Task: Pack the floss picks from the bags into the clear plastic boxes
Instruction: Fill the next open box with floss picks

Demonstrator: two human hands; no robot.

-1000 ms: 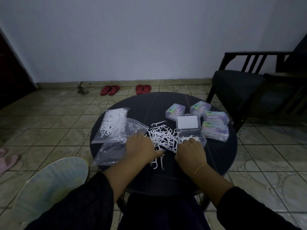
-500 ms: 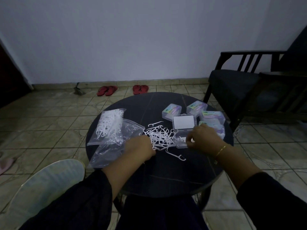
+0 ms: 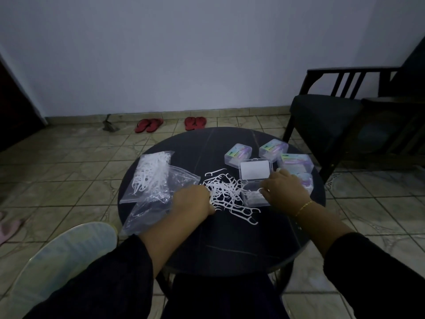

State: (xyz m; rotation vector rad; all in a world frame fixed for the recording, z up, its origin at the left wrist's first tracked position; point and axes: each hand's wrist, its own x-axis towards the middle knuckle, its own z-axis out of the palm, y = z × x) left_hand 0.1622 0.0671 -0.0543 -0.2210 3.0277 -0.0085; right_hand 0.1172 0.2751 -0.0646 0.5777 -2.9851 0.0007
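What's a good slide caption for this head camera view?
Left hand gathers loose floss picks on a round dark table while the right hand reaches the open clear box.

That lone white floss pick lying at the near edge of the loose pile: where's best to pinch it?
Pinch the white floss pick by its straight handle, coming from above on the near side; it lies flat on the dark round table, apart from the tangle, so nothing crowds it there.

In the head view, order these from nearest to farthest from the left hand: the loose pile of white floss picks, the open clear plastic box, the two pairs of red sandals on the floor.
1. Loose pile of white floss picks: touching the left hand, just to its right.
2. Open clear plastic box: farther right, by the right hand.
3. Two pairs of red sandals: on the floor beyond the table.
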